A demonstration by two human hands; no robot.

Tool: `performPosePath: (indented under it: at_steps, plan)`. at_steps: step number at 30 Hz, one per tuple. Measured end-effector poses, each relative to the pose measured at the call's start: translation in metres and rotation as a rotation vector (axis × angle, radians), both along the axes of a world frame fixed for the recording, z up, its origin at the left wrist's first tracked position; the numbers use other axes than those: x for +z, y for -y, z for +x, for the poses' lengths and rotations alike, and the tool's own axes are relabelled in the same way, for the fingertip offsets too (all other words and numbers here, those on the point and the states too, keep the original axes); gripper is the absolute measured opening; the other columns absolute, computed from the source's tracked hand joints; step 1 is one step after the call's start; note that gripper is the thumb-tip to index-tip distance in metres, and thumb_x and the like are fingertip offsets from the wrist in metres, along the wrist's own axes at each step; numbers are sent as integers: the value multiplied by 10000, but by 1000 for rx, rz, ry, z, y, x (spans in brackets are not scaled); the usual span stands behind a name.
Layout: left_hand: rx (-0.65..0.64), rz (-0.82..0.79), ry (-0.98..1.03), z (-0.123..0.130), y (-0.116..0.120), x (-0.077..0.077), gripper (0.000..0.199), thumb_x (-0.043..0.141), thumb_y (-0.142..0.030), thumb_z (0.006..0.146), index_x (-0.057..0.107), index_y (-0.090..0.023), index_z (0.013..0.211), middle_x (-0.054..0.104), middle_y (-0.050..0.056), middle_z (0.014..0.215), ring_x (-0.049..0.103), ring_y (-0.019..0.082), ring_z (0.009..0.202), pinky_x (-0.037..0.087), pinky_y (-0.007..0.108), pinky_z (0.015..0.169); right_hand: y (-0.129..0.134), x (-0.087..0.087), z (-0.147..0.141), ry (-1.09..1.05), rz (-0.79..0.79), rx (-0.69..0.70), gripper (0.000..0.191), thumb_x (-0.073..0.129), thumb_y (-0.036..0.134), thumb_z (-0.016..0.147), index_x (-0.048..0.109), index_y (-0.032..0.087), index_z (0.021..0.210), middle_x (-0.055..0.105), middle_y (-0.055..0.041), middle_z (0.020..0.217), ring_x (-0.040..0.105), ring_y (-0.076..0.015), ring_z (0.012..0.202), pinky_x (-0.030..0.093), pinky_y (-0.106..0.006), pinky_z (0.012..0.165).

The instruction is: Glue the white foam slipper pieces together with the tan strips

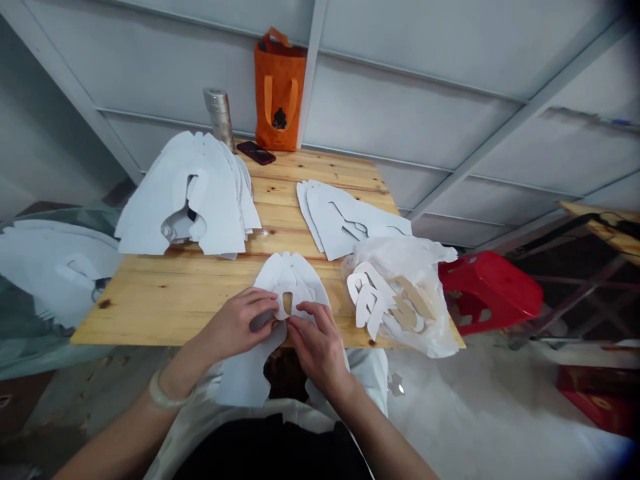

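Both my hands are at the near edge of the wooden table, holding a white paper cut-out with a small oval opening. My left hand presses its fingers on the sheet from the left, and my right hand pinches it from the right. A lower part of the sheet hangs over the table edge toward my lap. Beyond my hands lie a tall stack of white cut-outs and a smaller stack. A clear plastic bag with white and tan paper scraps sits near my right hand.
More white cut-outs lie on a sheet to the left of the table. A dark phone and a silver cylinder stand at the far edge, near an orange bag. A red stool stands to the right.
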State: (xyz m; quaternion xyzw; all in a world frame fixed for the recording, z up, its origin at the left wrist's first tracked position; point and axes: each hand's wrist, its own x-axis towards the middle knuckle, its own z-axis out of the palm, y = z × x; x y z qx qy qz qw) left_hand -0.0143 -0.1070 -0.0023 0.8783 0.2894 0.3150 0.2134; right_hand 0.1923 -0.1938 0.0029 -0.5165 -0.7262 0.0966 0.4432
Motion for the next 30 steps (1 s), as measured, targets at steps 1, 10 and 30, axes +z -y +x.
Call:
performPosePath:
  at_steps: [1,10,30]
  plan:
    - [-3,0,-1,0,0,0,265,670,-138,870,722,-222,1116,761,97,1211,707,261,1146,614,451,995,-1,-1,-1,-6,-11,7,247,586,116,989,705,246,1161,640,-110,1145,612,-244,1031,589,-424,887]
    - [6,-29,49,-2,-2,-4,320,611,-70,868,681,-217,1143,770,89,1185,716,244,1122,611,433,985,-16,-10,-8,196,-42,17,218,623,106,919,741,239,1045,630,-86,996,572,-245,900,581,-408,791]
    - [66,-250,43,-6,3,-15,552,620,-119,880,503,-239,1405,623,116,1363,678,253,1215,631,441,1004,-58,6,17,-445,-279,35,75,678,211,879,678,215,804,731,-6,778,682,-168,724,550,-280,704]
